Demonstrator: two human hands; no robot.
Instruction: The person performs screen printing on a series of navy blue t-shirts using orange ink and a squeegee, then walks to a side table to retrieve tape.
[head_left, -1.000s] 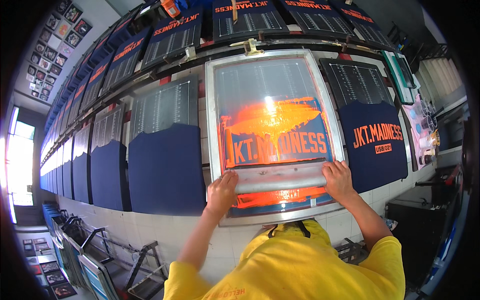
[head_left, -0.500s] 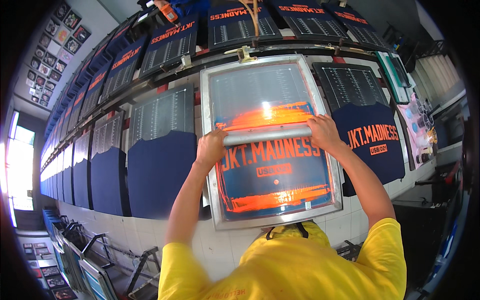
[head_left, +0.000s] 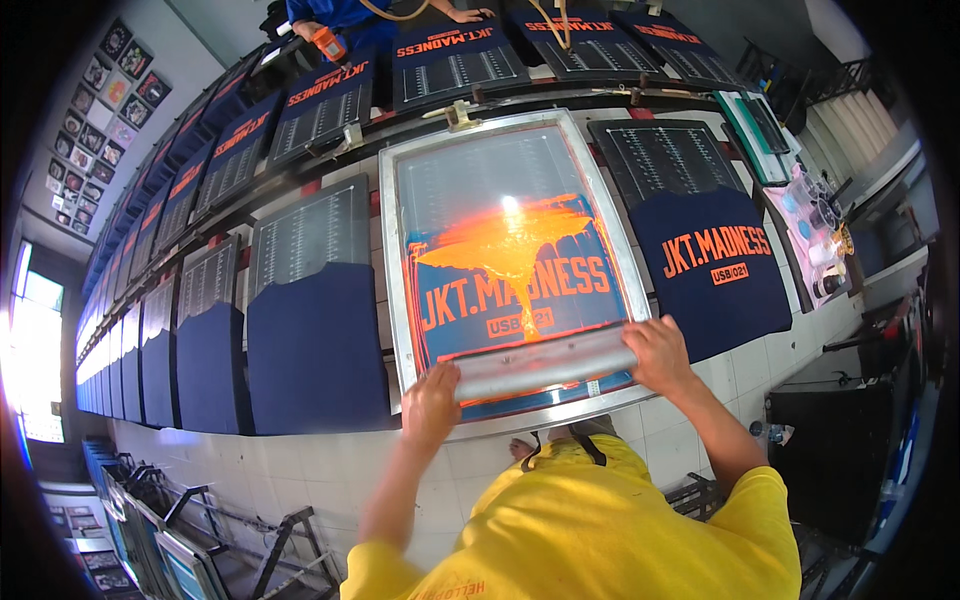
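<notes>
A screen-printing squeegee (head_left: pixel 545 365) with a metal handle spans the near part of a silver-framed screen (head_left: pixel 480 131). My left hand (head_left: pixel 431 405) is closed around its left end, and my right hand (head_left: pixel 660 358) grips the right end. Bright orange ink (head_left: pixel 508 240) pools on the mesh beyond the blade, with a narrow tongue running down to the squeegee. Orange lettering shows in the mesh, partly covered by the ink. Under the screen lies a dark board with navy fabric, seen only through the mesh.
Right of the screen, a navy shirt (head_left: pixel 690 315) with orange print lies on a board. Plain navy shirts (head_left: pixel 315 350) line the left. Across the rail, a person in blue holds an orange heat gun (head_left: pixel 328 43) near printed shirts. Cups stand on a side table (head_left: pixel 800 240).
Both hands have drawn the squeegee toward me, from the screen's middle to its near end. The orange ink has spread down over the lettering. Across the rail, the other person's hand has come into view.
</notes>
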